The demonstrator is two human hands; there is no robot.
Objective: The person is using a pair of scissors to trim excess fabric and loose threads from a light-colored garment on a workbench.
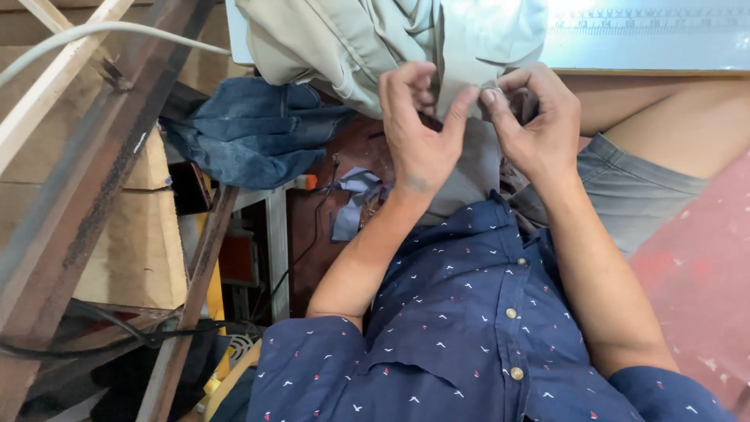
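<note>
A pale grey-green garment [367,39] hangs down from the top of the view over my lap. My left hand [418,129] pinches a fold of this cloth between thumb and fingers. My right hand [535,121] grips the same fold just beside it, thumb tips almost touching. What lies between the fingers is hidden by the cloth. Below the hands are my dark blue patterned shirt [469,312] and grey shorts [633,195].
A folded denim piece [258,129] lies to the left on a cluttered spot. Rusty metal bars [86,195], wooden boards [133,242] and cables fill the left side. A light table edge with a ruler scale [648,35] runs along the top right. Red floor [703,273] at right.
</note>
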